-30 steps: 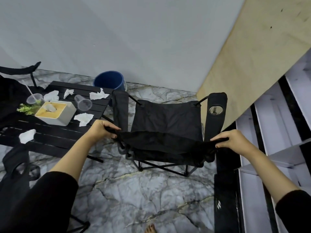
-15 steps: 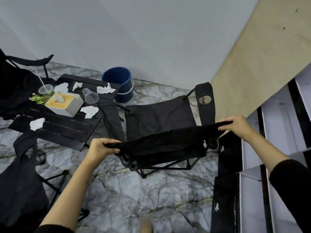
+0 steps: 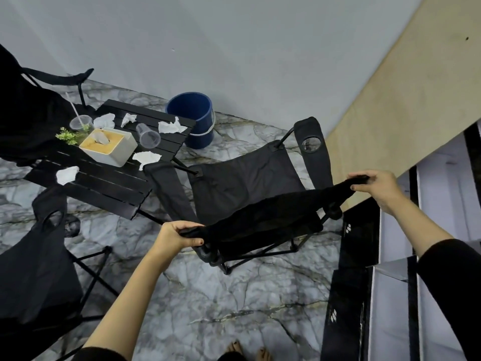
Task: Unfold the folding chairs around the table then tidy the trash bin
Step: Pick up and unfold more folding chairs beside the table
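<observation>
A black folding chair [image 3: 244, 183] stands unfolded on the marble floor in front of me, seat facing away. My left hand [image 3: 177, 234] grips the left end of its backrest top edge. My right hand [image 3: 377, 186] grips the right end, so the fabric stretches between them. A blue bin [image 3: 192, 118] stands by the wall behind the low black slatted table [image 3: 104, 183]. Crumpled white tissues [image 3: 170, 126] and two clear plastic cups [image 3: 148, 135] lie on the table.
Two more black folding chairs stand at the left, one near [image 3: 33, 269] and one far [image 3: 23, 113]. A tissue box [image 3: 108, 145] and a small green plant [image 3: 67, 135] sit on the table. White and black shelving [image 3: 390, 295] lines the right side. My bare feet show at the bottom.
My view has swung right and closer over the chair. Both hands keep their grip on the backrest, and the chair now sits turned, its right side farther from me.
</observation>
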